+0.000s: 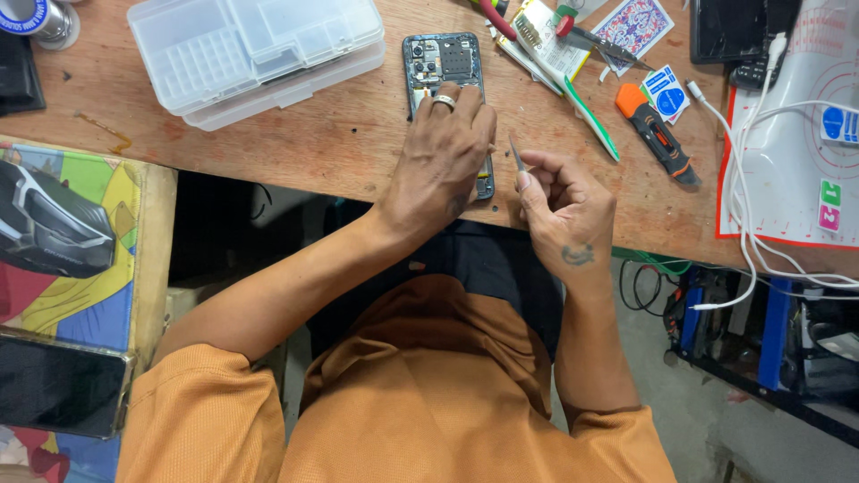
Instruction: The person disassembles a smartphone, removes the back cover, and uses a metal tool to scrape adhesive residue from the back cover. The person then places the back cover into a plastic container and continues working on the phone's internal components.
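Opened phone (445,67) under flat left hand (445,152); right hand (565,201) pinching tweezers (516,154).

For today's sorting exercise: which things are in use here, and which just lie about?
In use: opened phone under the left hand; tweezers in the right hand.
Lying about: clear plastic organiser box, orange utility knife, white cable, toothbrush.

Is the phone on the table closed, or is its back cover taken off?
Open. The phone lies with no back cover: camera modules and inner parts show. The left hand covers its lower half; the right hand holds tweezers.
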